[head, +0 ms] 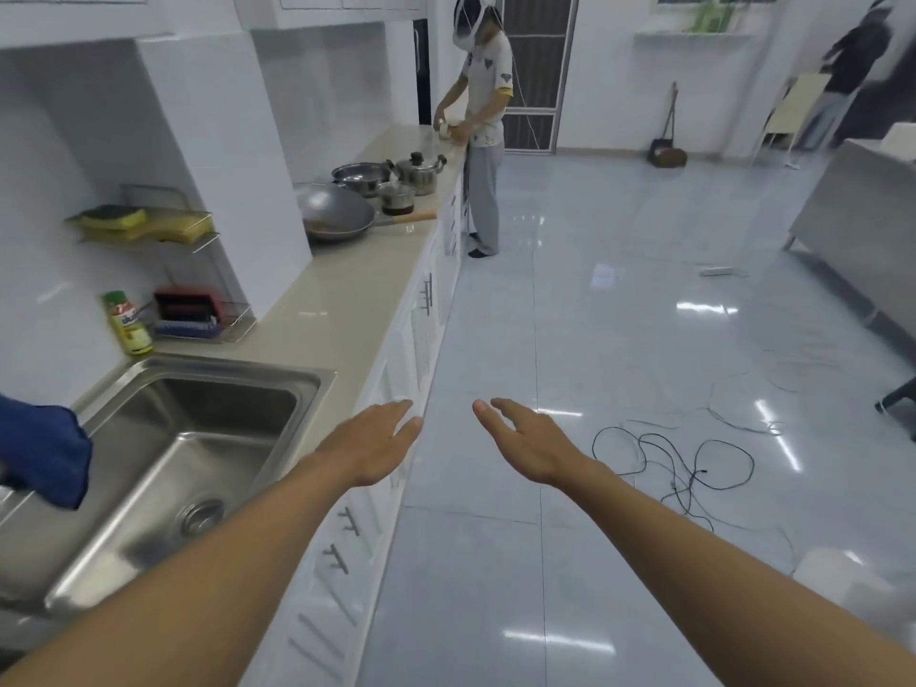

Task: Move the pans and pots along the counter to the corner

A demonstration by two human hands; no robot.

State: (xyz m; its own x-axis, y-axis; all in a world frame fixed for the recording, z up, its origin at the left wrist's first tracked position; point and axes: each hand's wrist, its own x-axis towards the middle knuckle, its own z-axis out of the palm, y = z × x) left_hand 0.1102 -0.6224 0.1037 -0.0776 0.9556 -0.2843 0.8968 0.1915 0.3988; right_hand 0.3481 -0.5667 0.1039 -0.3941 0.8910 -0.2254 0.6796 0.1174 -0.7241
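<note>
Far along the beige counter (pixel 357 285) stands a group of cookware: a large wok (pixel 334 215) with a wooden handle, a wide steel pot (pixel 361 177), a lidded steel pot (pixel 420 173) and a small lidded pot (pixel 395 196). My left hand (pixel 376 441) and my right hand (pixel 520 438) are stretched out in front of me over the cabinet edge and floor. Both are empty with fingers apart, well short of the cookware.
A steel sink (pixel 163 458) lies at the near left, with a blue cloth (pixel 44 451) at its edge. A bottle (pixel 128 322) and a wire rack (pixel 198 309) stand behind it. Another person (pixel 483 126) works at the counter past the pots. Cables (pixel 679 458) lie on the floor.
</note>
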